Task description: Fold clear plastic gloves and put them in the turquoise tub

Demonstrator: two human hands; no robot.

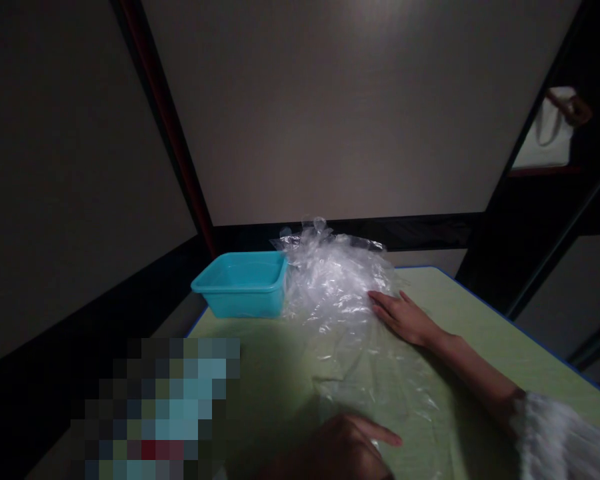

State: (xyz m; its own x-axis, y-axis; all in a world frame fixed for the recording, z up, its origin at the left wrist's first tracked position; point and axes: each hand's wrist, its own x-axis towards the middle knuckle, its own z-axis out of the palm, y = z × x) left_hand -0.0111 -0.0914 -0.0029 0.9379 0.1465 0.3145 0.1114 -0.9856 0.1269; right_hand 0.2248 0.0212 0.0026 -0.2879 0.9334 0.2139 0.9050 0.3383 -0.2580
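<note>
A large heap of clear plastic bags [337, 280] lies crumpled on the table, and a flatter stretch of thin clear plastic spreads from it towards me. My right hand [403, 317] rests on the right side of the heap, palm down, its fingers stretched out and holding nothing that I can see. At the bottom of the view my left hand [353, 447] is over the near end of the flat plastic. One of its fingers points out to the right; the others are partly hidden and a little blurred, with no grip on the plastic showing.
A turquoise plastic basin [245, 303] stands at the table's back left, against the heap. The pale green table [270, 360] has a blue edge. Light panels [330, 120] rise behind it. A white bag [550, 137] appears at the upper right near a hand. The lower left is pixelated.
</note>
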